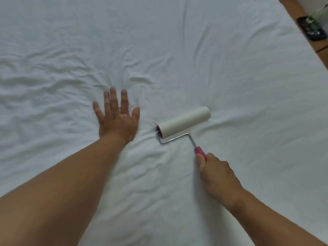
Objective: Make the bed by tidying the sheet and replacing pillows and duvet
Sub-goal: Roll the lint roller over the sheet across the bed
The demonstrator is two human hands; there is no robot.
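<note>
A white bed sheet (pixel 177 50) fills nearly the whole view, with many wrinkles at the left and middle. My left hand (pixel 117 118) lies flat on it with fingers spread, pressing the fabric. Just right of that hand a lint roller (pixel 183 122) with a white drum, wire frame and pink handle rests on the sheet. My right hand (pixel 216 173) grips the pink handle from below. No pillows or duvet are in view.
The bed's right edge runs diagonally at the upper right. Beyond it a strip of brown wooden surface (pixel 292 8) holds a dark object (pixel 312 31) and a pale green item (pixel 317 15).
</note>
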